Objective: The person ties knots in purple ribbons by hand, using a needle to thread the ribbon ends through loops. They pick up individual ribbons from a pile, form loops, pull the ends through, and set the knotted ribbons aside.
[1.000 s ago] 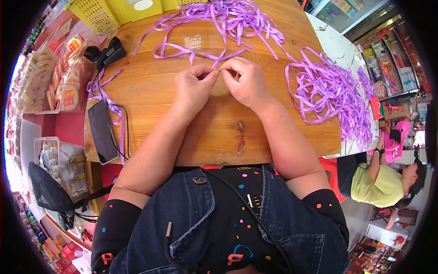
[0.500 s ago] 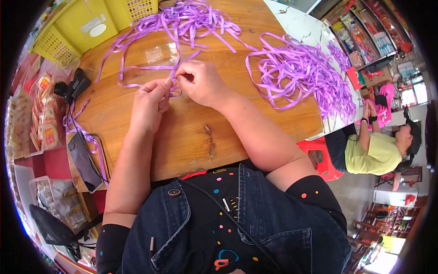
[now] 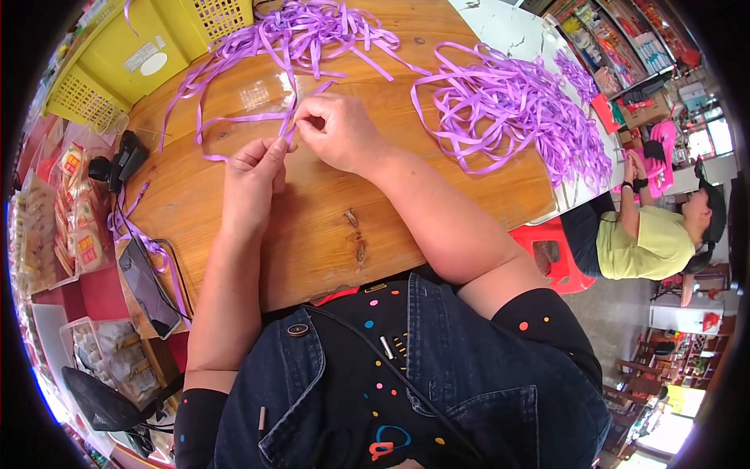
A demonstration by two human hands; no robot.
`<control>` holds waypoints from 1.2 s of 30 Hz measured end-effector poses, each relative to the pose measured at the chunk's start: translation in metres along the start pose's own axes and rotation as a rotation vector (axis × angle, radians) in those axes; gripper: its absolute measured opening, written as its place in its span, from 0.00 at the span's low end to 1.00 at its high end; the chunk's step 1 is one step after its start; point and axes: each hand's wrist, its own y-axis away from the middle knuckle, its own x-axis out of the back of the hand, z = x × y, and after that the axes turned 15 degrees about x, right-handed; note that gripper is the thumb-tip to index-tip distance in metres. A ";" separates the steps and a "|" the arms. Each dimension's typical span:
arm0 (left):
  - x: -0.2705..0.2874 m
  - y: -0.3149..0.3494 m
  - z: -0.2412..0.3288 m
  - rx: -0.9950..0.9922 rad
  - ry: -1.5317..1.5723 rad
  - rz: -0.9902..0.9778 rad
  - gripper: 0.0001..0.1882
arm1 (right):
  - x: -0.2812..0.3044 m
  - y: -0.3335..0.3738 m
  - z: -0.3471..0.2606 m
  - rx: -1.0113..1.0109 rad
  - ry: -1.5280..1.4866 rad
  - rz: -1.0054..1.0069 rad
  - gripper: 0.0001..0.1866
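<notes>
Over the wooden table my two hands meet on a narrow purple ribbon [image 3: 287, 123]. My left hand [image 3: 256, 168] pinches it between thumb and forefinger. My right hand [image 3: 337, 131] is closed beside it, thumb and forefinger pressed together on the same ribbon. Strands run from the fingers up toward a heap of purple ribbon [image 3: 312, 31] at the far side, and one loops out to the left. To the right spreads a larger tangled pile of purple ribbon [image 3: 500, 109]. The exact fold between my fingertips is too small to make out.
Yellow plastic baskets [image 3: 148, 59] stand at the far left. A dark phone [image 3: 148, 285] and a black clamp-like device [image 3: 125, 160] with a cable lie along the left edge, near packaged snacks [image 3: 78, 207]. At right, a person in yellow [image 3: 644, 242] sits past a red stool [image 3: 551, 254].
My left fingers have shifted slightly down and left along the ribbon. The small loop that hung below my fingers no longer shows. The whole view has tilted a little.
</notes>
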 end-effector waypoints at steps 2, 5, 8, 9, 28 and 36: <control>-0.001 0.002 0.003 0.004 0.066 0.013 0.07 | -0.002 0.001 -0.001 0.018 -0.010 -0.024 0.02; 0.000 0.001 0.005 0.005 0.134 0.102 0.08 | -0.006 0.000 -0.008 0.108 -0.019 -0.074 0.02; -0.006 -0.008 -0.005 -0.152 -0.143 0.400 0.08 | -0.005 0.000 -0.010 0.240 0.040 -0.084 0.03; -0.004 -0.012 -0.011 -0.297 -0.249 0.408 0.08 | -0.006 0.001 -0.010 0.301 0.100 -0.071 0.04; -0.005 -0.003 -0.001 -0.134 -0.288 0.284 0.06 | -0.003 0.000 -0.016 0.122 -0.065 -0.058 0.05; -0.006 -0.002 0.002 -0.118 -0.264 0.308 0.05 | -0.004 0.000 -0.015 0.112 -0.091 -0.062 0.05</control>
